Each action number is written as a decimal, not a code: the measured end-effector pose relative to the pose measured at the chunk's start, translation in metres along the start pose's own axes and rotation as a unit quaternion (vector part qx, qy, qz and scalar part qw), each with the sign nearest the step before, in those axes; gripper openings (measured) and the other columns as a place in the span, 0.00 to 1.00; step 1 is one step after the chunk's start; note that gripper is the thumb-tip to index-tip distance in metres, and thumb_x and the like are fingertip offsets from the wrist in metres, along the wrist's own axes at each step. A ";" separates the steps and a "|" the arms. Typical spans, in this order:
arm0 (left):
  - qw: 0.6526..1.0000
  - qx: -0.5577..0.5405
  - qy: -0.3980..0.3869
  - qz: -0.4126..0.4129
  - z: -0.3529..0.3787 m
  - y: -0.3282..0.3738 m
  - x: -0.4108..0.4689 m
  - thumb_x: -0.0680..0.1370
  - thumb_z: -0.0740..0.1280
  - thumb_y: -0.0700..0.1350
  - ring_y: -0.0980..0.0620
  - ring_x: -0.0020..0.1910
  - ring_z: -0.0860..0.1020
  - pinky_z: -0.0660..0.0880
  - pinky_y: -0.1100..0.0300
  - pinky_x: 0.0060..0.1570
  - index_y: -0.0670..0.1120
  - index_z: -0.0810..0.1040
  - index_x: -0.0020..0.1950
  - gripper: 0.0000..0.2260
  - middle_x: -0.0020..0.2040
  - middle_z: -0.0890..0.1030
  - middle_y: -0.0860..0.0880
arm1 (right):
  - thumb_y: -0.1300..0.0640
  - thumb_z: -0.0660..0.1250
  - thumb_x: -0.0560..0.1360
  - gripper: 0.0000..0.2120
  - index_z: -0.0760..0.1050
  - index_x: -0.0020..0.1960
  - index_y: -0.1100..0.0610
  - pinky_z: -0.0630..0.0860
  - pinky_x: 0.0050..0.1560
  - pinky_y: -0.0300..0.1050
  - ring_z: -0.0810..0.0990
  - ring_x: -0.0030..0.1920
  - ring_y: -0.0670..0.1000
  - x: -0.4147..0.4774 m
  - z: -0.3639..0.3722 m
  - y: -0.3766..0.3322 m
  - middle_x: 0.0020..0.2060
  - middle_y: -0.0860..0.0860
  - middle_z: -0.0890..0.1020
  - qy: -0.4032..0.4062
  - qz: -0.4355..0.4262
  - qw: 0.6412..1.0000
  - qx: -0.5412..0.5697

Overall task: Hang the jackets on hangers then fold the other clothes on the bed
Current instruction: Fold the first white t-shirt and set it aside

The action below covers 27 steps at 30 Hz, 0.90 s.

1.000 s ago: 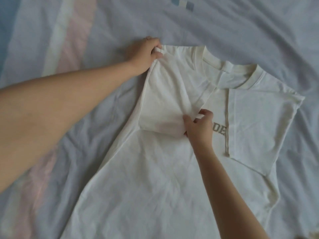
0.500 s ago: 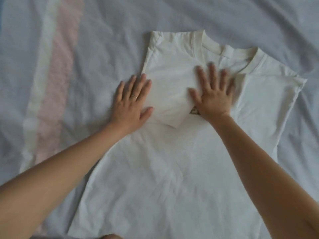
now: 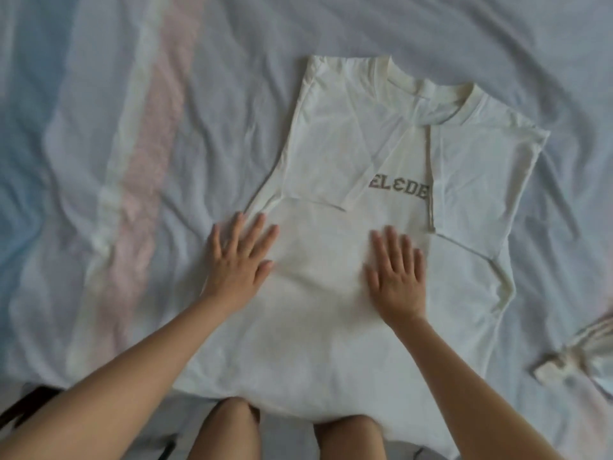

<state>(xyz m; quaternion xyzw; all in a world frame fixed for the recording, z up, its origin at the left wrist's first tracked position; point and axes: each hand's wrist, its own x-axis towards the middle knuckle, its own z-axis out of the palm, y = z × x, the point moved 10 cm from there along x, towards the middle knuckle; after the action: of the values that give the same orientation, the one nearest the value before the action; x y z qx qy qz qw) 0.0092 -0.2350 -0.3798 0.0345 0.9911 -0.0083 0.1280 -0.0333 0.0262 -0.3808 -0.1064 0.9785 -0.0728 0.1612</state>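
Partly covered t-shirt (image 3: 315,327) print (image 3: 399,190), right hand (image 3: 396,277) blurred

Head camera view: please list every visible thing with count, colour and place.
T-shirt: 1, cream-white, flat in the middle of the bed, both sleeves folded inward.
Lettering: 1, brownish, on the chest.
Bed sheet: 1, pale blue-grey with pink stripe, under everything.
Small cloth: 1, whitish, right edge.
Dark object: 1, black, lower left corner.
Knees: 2, bottom edge.
Left hand: 1, flat on shirt's left edge.
Right hand: 1, flat on shirt's middle.
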 end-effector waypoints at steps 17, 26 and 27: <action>0.828 -0.364 -0.009 -0.427 0.023 -0.038 -0.237 0.73 0.71 0.46 0.37 0.43 0.76 0.68 0.51 0.40 0.37 0.71 0.42 0.14 0.42 0.77 0.36 | 0.49 0.71 0.73 0.24 0.72 0.61 0.63 0.71 0.55 0.48 0.75 0.56 0.57 -0.356 0.080 0.099 0.52 0.55 0.78 0.021 0.629 0.641 0.440; 0.821 -0.435 0.107 -0.353 -0.046 -0.038 -0.244 0.77 0.65 0.41 0.46 0.49 0.75 0.69 0.57 0.46 0.43 0.70 0.61 0.14 0.54 0.77 0.47 | 0.64 0.56 0.77 0.14 0.64 0.62 0.57 0.75 0.39 0.52 0.74 0.35 0.54 -0.369 0.010 0.107 0.38 0.54 0.75 0.154 0.570 0.687 0.423; 0.853 -0.407 0.094 -0.313 -0.064 -0.029 -0.241 0.78 0.63 0.41 0.45 0.52 0.76 0.70 0.56 0.48 0.48 0.68 0.66 0.17 0.60 0.77 0.48 | 0.64 0.55 0.77 0.23 0.59 0.70 0.53 0.75 0.36 0.52 0.75 0.34 0.55 -0.365 -0.011 0.106 0.36 0.54 0.76 0.120 0.531 0.748 0.380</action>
<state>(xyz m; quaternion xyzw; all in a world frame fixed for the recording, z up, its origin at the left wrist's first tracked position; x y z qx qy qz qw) 0.2240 -0.2787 -0.2567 -0.3323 0.8715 0.3595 0.0272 0.2814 0.2142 -0.2797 0.5096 0.7802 -0.3533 0.0824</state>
